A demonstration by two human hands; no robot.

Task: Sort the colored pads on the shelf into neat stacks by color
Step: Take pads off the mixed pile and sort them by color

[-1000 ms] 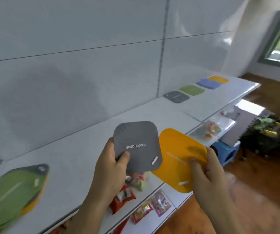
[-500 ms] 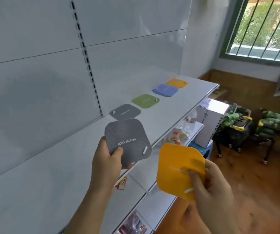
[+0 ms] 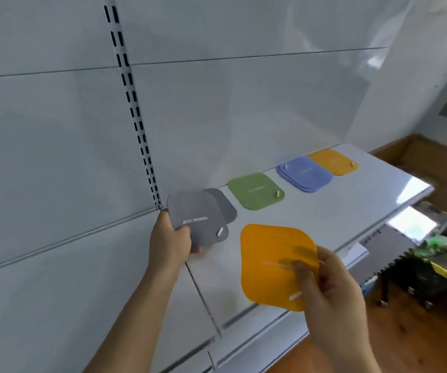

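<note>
White shelf (image 3: 324, 211), bare front strip; left hand (image 3: 170, 242) fingers gripping grey pad (image 3: 198, 218), right hand (image 3: 327, 286) pinching orange pad (image 3: 268, 262).

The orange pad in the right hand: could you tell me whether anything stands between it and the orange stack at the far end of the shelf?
Nothing visible blocks it. The right hand holds the orange pad above the shelf; the green pad and blue stack lie flat along the way to the orange stack.
</note>
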